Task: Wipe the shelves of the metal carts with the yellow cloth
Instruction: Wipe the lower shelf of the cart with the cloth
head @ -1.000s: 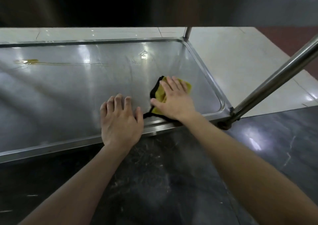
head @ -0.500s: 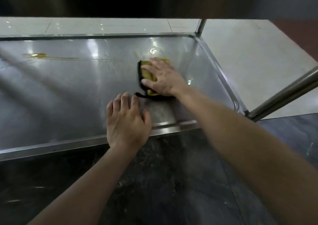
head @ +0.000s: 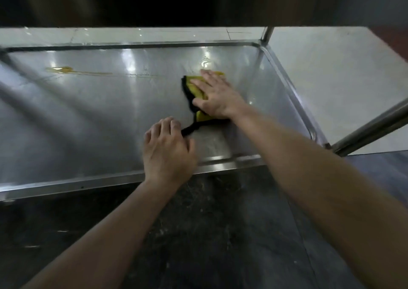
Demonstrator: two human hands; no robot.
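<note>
Pressing flat on the yellow cloth, your right hand lies right of the middle of the frame with its fingers straight and spread, pointing toward the upper left. The cloth sits on the metal shelf, toward its right end and nearer the back rim than the front one. Most of the cloth is hidden under your palm. Yellow shows past your fingertips and below your thumb, and a black border runs down its left side.

From the cloth's lower edge a thin black strip trails down and left to your left hand. That hand rests on the shelf just inside the front rim, knuckles up and fingers bent. The strip ends right at your forefinger, between it and the thumb. You cannot tell from this view whether the hand pinches the strip or only touches it.

In the upper left of the frame a yellowish smear lies on the shelf, with a thin streak running right from it toward the cloth. A slanted metal post crosses the right edge of the frame. A dark marbled floor fills the bottom, beneath both forearms.
</note>
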